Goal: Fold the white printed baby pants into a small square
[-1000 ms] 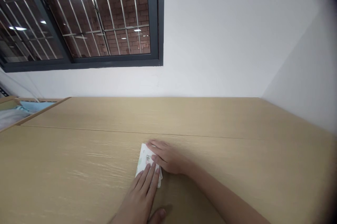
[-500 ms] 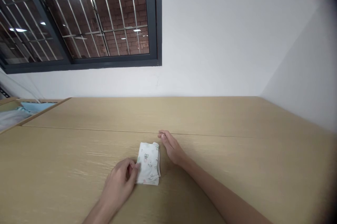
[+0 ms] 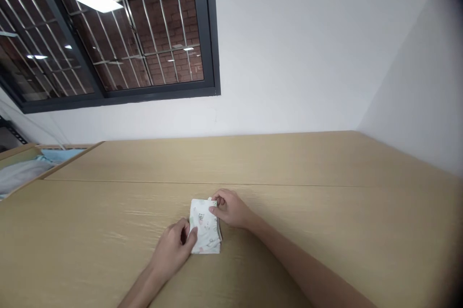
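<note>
A small folded white cloth (image 3: 205,231) with a printed pattern of little figures lies on the wooden tabletop (image 3: 108,259). Its layers show along the right edge. My left hand (image 3: 174,245) grips the lower left edge, thumb on top and curled fingers at the side. At the upper right corner my right hand (image 3: 231,209) pinches the cloth, with the thumb over its top face and the fingers behind the edge. What kind of cloth article it is, I cannot tell.
A seam runs across the wooden surface beyond the cloth. At the far left stands a wooden-edged bin (image 3: 72,158) with pale blue and white fabric (image 3: 27,169) inside. Behind are a white wall (image 3: 289,57) and a dark-framed barred window (image 3: 162,88).
My right hand has come in from beside the cloth and closed on its upper right corner. My left thumb has moved further onto the cloth. The camera view has tilted slightly.
</note>
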{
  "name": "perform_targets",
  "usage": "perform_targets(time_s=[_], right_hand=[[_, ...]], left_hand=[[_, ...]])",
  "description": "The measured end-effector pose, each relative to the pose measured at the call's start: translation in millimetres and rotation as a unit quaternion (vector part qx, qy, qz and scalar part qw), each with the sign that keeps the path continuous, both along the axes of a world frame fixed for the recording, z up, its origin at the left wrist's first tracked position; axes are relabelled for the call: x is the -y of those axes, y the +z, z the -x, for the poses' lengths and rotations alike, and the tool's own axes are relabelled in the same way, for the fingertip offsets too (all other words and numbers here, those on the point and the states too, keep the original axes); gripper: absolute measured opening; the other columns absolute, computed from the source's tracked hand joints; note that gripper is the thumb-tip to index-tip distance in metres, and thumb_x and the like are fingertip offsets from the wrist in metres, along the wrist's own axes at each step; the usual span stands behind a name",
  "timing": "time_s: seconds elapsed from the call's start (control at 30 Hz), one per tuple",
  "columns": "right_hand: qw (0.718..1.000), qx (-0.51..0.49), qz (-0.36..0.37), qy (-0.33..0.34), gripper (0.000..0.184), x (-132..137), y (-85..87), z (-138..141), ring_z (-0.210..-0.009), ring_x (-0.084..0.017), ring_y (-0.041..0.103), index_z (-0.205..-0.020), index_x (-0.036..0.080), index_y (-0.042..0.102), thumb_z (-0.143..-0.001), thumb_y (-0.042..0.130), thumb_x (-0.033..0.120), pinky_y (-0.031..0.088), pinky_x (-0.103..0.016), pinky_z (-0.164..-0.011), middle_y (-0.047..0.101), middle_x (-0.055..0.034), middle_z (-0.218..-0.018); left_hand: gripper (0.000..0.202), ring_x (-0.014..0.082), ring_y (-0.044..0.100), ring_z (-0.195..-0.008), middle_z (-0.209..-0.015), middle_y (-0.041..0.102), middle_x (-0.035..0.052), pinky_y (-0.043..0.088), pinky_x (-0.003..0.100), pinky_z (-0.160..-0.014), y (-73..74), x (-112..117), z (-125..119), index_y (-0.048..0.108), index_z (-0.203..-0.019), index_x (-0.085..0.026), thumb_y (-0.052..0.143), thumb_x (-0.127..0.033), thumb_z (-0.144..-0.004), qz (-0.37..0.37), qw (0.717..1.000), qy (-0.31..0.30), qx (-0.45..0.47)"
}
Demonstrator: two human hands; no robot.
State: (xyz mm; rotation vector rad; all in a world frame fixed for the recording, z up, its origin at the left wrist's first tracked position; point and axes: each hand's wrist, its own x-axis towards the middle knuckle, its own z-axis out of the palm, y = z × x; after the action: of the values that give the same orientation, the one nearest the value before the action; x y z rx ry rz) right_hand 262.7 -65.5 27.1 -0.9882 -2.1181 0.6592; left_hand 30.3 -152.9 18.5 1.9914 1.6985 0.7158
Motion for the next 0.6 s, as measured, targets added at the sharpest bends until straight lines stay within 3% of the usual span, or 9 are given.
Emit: perform_targets(time_s=[0.13,0.37,0.47,0.6], right_hand=[[1.000,0.002,-0.020,0.011,0.014,3,2.9,3,-0.091,-0.021,0.061,-0.096,0.018,0.063,-0.084,0.068,0.024,0.046,-0.033,-0.082,0.066,-0.0053,-0.098],[0.999,0.007,-0.007,0.047,0.011,21,12.8,24,-0.095,-0.020,0.059,-0.100,0.019,0.059,-0.091,0.063,0.022,0.046,-0.033,-0.086,0.063,-0.0050,-0.102],[0.998,-0.001,0.009,0.069,0.011,42,25.1,45,-0.097,-0.020,0.057,-0.102,0.020,0.057,-0.094,0.061,0.027,0.046,-0.032,-0.086,0.061,-0.0050,-0.104],[0.985,0.004,0.109,0.136,0.022,82,49.0,81,-0.092,-0.019,0.059,-0.108,0.022,0.056,-0.097,0.059,0.041,0.045,-0.029,-0.077,0.064,-0.0036,-0.104]], left_hand=[[0.030,0.0130,0.043,-0.059,-0.061,0.044,-0.0059,0.031,0.026,-0.059,2.4,0,0,0.042,-0.069,-0.023,0.049,-0.042,-0.091,-0.009,0.999,-0.007,0.038],[0.027,0.0106,0.038,-0.055,-0.057,0.037,-0.0070,0.029,0.024,-0.054,29.5,11,15,0.037,-0.063,-0.024,0.055,-0.034,-0.081,-0.046,0.998,0.009,0.033],[0.031,0.0112,0.043,-0.055,-0.056,0.041,-0.0061,0.035,0.023,-0.054,35.5,44,35,0.038,-0.061,-0.023,0.056,-0.037,-0.082,-0.099,0.994,0.042,0.028],[0.038,0.0132,0.053,-0.053,-0.056,0.053,-0.0052,0.047,0.025,-0.055,38.0,126,61,0.048,-0.059,-0.023,0.060,-0.048,-0.085,-0.177,0.971,0.158,0.021]])
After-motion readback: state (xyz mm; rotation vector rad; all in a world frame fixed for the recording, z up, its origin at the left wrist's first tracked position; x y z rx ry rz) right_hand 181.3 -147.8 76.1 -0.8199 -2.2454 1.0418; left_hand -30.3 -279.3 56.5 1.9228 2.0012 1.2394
